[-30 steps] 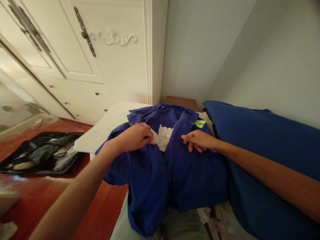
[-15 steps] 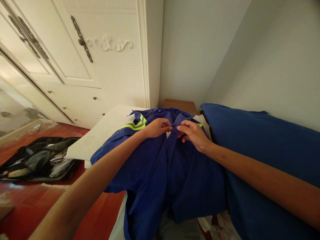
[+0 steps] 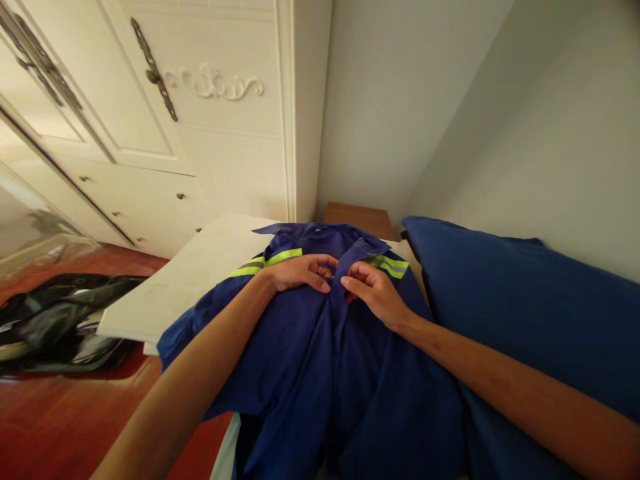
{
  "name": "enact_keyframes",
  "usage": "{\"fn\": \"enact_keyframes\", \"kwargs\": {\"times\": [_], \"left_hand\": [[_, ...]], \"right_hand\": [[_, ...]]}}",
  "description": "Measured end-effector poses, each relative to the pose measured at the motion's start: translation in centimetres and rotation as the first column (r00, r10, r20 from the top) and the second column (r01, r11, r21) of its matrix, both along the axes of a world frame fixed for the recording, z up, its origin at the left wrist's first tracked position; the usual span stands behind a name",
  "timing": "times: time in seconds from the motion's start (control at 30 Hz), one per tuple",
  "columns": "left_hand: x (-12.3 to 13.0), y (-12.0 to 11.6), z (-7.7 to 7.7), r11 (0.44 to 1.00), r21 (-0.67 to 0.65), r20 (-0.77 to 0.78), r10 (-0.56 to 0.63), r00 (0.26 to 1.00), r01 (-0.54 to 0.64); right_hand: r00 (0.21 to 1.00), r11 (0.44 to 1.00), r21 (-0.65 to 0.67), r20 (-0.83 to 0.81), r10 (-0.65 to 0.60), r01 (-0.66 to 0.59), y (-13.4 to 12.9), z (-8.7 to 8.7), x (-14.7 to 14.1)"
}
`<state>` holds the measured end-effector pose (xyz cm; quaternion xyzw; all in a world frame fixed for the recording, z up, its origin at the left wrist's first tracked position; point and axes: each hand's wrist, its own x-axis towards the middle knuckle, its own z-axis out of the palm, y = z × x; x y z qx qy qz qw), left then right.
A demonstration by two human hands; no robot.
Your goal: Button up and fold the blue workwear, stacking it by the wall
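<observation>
Blue work jacket (image 3: pixel 290 333), yellow-green striped, spread front-up before me, collar away; my left hand (image 3: pixel 303 272) and right hand (image 3: pixel 373 290), fingers of each pinching an edge of its front opening just below the collar; blue pillow (image 3: pixel 525 300) to the right; white wardrobe (image 3: pixel 230 153) beyond.

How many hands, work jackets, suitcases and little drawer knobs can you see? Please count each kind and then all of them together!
Hands, left hand and right hand: 2
Blue work jacket: 1
Black suitcase: 1
Small drawer knobs: 5
Total: 9
</observation>
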<state>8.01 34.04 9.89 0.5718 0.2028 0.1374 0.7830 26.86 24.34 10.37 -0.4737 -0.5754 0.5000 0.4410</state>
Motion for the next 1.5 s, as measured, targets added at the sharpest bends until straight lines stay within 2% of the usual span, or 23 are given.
{"fn": "enact_keyframes", "kwargs": {"times": [0.1, 0.2, 0.27, 0.4, 0.53, 0.67, 0.87, 1.03, 1.27, 1.5], "left_hand": [[-0.5, 0.2, -0.1, 0.984, 0.163, -0.013, -0.070, 0.997, 0.071], [-0.5, 0.5, -0.7, 0.955, 0.295, -0.064, -0.019, 0.998, 0.037], [-0.5, 0.6, -1.0, 0.943, 0.331, -0.090, 0.005, 0.996, 0.026], [-0.7, 0.4, -0.9, 0.959, 0.283, -0.068, 0.024, 0.997, -0.003], [-0.8, -0.2, -0.3, 0.965, 0.248, -0.061, 0.109, 0.992, -0.090], [-0.7, -0.3, -0.6, 0.956, 0.259, -0.082, 0.163, 0.983, -0.137], [-0.9, -0.1, -1.0, 0.891, 0.445, -0.105, 0.156, 0.982, -0.093], [-0.9, -0.3, -0.6, 0.869, 0.489, -0.128, 0.148, 0.981, -0.067], [-0.8, -0.6, -0.3, 0.875, 0.483, -0.179, 0.126, 0.976, -0.024], [-1.0, -0.5, -0.3, 0.941, 0.332, -0.187, 0.004, 0.982, 0.059]], "right_hand": [[1.000, 0.999, 0.026, 0.000, -0.025, 0.025, 0.0, 0.0, 0.0], [0.993, 0.992, 0.052, -0.014, -0.119, 0.119, -0.3, 0.1, 0.0], [0.984, 0.982, 0.069, -0.018, -0.177, 0.178, -0.5, 0.2, 0.0], [0.986, 0.982, 0.080, -0.005, -0.169, 0.168, -0.9, 0.2, 0.0], [0.997, 0.995, 0.075, 0.033, -0.071, 0.069, -1.2, -0.1, 0.2], [0.996, 0.992, 0.120, 0.087, 0.030, -0.040, -1.6, -0.3, 0.2], [0.994, 0.991, 0.131, 0.110, -0.006, -0.008, -1.7, -0.7, 0.0], [0.973, 0.974, 0.227, 0.228, -0.040, -0.013, -1.6, -0.9, -0.2], [0.871, 0.893, 0.446, 0.461, -0.169, -0.063, -1.5, -1.2, -0.2], [0.749, 0.816, 0.544, 0.620, -0.233, -0.197, -1.4, -1.6, 0.2]]}}
